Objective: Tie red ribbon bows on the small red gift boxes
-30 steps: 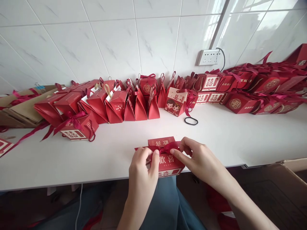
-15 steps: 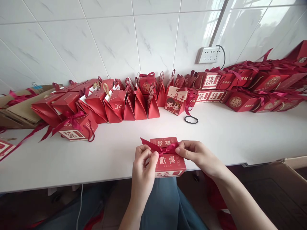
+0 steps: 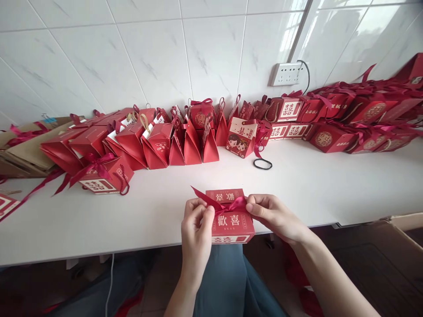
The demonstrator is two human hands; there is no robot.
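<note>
The red box [image 3: 231, 227] is resting at the tabletop's [image 3: 152, 215] near edge, its ribbon [image 3: 228, 207] already lying knotted on top (only neatening seemingly remaining); fingers of the left hand [image 3: 197, 231] and right hand [image 3: 277, 219] are pinching the ribbon's opposite sides.

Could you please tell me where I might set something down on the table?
The table is bare between the left hand and left red boxes, and between the right hand, black band and right stack. The wall side is crowded.
</note>
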